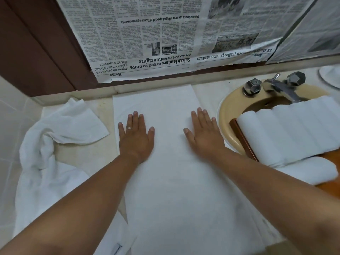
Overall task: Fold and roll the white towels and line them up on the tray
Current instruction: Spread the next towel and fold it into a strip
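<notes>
Head view: nearest the person, the flat towel (174,172) runs out of the bottom of the frame, and a strip of white cloth with a small label (117,249) shows from under its near left corner. The towel lies on the pale surface (81,157) as a long rectangle, its long axis pointing straight away from the person. Both forearms reach over it. The left hand (136,137), with a ring (129,128) on one finger, and the right hand (204,137) rest palm down on its far half, each near a long edge. The grip of each is slack, fingers straight and lightly spread, holding nothing. To the left a crumpled towel (47,144) lies in a heap, with a band of bare surface between it and the flat towel's left edge. To the right there is less room: the right edge runs just beside the rim of the sink (228,115). A wooden tray (244,140) sits across the sink. On it the rolled towels (294,129) lie side by side, their long axes running near to far at a slant, with a single roll (309,172) lying crosswise at their near ends. Beyond them stands the tap (283,87). The flat towel's far short edge lies close to the back ledge, under hanging newspaper (147,43).
</notes>
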